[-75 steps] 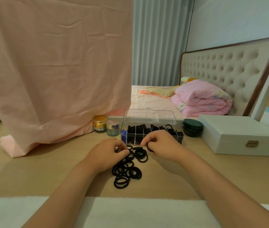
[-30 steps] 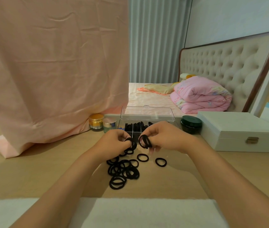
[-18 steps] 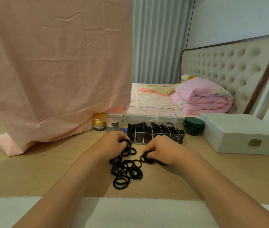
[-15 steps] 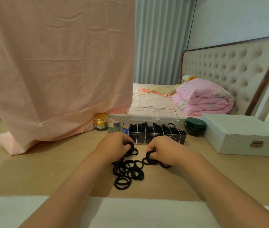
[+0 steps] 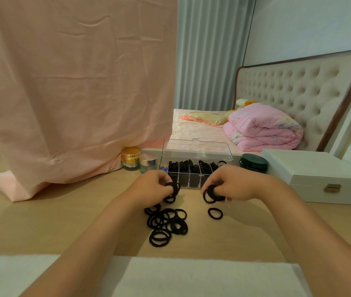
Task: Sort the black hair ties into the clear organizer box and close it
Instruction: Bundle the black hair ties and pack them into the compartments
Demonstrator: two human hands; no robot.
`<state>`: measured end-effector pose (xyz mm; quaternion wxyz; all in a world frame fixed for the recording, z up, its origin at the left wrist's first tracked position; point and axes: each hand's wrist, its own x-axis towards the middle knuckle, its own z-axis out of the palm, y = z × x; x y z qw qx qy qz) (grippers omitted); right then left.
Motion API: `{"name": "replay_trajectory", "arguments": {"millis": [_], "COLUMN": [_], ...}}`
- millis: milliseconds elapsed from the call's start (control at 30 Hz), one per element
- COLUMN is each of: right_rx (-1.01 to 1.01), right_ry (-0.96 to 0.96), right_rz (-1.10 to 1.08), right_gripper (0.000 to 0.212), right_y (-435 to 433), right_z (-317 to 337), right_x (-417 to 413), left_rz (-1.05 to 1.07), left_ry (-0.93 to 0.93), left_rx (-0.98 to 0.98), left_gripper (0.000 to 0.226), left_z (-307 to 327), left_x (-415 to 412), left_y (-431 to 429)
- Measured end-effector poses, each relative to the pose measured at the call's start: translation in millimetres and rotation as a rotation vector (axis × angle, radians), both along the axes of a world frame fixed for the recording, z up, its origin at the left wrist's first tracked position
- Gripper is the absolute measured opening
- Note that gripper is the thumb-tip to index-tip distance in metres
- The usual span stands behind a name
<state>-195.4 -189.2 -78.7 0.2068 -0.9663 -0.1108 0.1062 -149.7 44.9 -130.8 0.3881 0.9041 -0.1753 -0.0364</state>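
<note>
A pile of several black hair ties lies on the wooden table, with one loose tie to its right. Behind them stands the clear organizer box, lid raised, its compartments dark with ties. My left hand grips a small bunch of ties just in front of the box's left end. My right hand grips another bunch of ties near the box's right front, slightly above the table.
A pink cloth hangs at the left. A gold jar and a small glass jar stand left of the box, a dark green jar and a white case to its right. White towel at the near edge.
Both hands have lifted off the table with bunches of ties and moved apart. One tie now lies alone on the table under my right hand.
</note>
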Motion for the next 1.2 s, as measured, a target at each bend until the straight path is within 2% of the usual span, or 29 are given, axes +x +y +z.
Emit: {"name": "replay_trajectory", "arguments": {"millis": [100,167,333,500,733,933,1033,1100,1200], "right_rx": [-0.161,-0.25,-0.267,-0.183,0.122,0.304,0.249,0.121,-0.042], "right_ry": [0.118,0.136,0.101,0.101,0.02,0.057,0.075,0.066,-0.025], "right_rz": [0.003,-0.019,-0.049,0.015,0.035,0.033,0.05,0.057,0.043], "right_gripper": [0.035,0.037,0.023,0.012,0.032,0.028,0.036,0.04,0.03], "right_y": [1.2,3.1,9.3,15.0,20.8,38.2,49.6,56.4,63.0], "right_z": [-8.1,-14.2,-24.0,-25.7,-19.4,-21.2,-31.1,-38.1,-43.1], "right_x": [0.1,1.3,5.0,4.7,4.6,-0.8,-0.8,0.0,1.6], "left_rz": [0.047,0.067,0.085,0.068,0.083,0.027,0.016,0.014,0.002], "left_ry": [0.052,0.059,-0.042,-0.088,-0.024,0.139,0.147,0.149,0.152], "left_rx": [-0.171,-0.158,0.257,0.395,0.258,0.008,0.011,0.012,0.02], "left_gripper": [0.009,0.012,0.027,0.037,0.019,0.032,0.024,0.017,0.011], "left_z": [4.5,4.0,-2.5,-5.3,-8.2,1.0,2.4,3.5,6.0], "left_x": [3.7,5.8,6.4,2.7,6.8,5.9,7.2,6.8,5.1], "left_y": [8.1,12.6,9.4,0.0,3.6,14.4,17.4,16.5,12.9]}}
